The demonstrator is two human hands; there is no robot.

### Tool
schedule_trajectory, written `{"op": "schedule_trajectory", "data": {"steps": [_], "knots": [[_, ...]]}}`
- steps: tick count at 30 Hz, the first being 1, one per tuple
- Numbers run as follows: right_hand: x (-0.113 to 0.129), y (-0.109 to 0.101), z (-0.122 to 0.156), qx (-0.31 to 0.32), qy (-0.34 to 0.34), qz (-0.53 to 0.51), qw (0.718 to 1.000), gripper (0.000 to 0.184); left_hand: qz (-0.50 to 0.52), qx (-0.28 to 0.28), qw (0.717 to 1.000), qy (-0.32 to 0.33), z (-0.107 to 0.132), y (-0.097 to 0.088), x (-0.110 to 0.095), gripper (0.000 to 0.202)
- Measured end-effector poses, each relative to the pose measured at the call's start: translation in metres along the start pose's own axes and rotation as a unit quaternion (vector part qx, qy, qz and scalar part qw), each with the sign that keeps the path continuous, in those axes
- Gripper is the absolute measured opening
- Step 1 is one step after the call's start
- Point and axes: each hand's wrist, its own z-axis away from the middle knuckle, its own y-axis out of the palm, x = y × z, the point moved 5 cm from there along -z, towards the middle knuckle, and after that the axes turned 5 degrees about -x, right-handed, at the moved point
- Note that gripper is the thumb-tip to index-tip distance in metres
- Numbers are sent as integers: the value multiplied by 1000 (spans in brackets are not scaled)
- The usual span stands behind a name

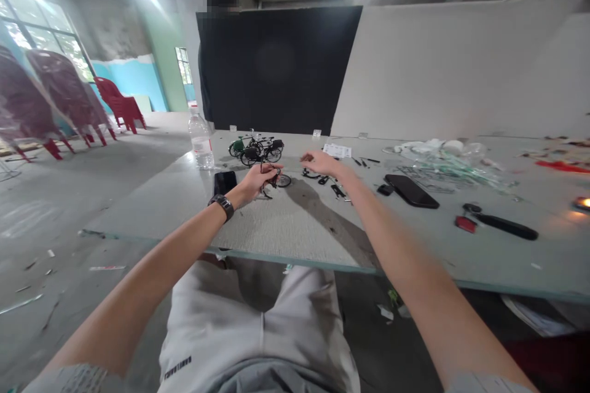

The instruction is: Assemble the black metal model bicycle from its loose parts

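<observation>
My left hand [262, 180], with a dark watch on its wrist, is closed around a miniature bicycle [283, 180]. One spoked wheel sticks out to the right of the fingers, and much of the frame is hidden by them. To its right, my right hand [319, 163] hovers over the table with fingers curled together; whatever they may hold is too small to make out. Small black parts [338, 190] lie just below and beside that hand. Behind my left hand stand several miniature bicycles [262, 150], dark with some green.
A water bottle [201, 141] and a dark phone [225, 183] are on the left. To the right lie another phone [411, 190], keys with a red tag [465, 224], a black-handled item [509, 227] and clear plastic packaging [461, 163]. A black board [276, 67] stands behind, a person beyond it.
</observation>
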Motion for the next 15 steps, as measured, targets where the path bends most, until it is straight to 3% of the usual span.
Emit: {"op": "schedule_trajectory", "data": {"steps": [4,11,15], "knots": [[-10,13,-1,33,21,62,997,24,-2,-24,1000,6,-1,-2,2,26],[3,44,-2,33,27,79,996,15,6,-27,1000,-1,1,-1,1,29],[3,42,-2,30,21,71,997,12,19,-41,999,-15,3,-1,0,23]]}}
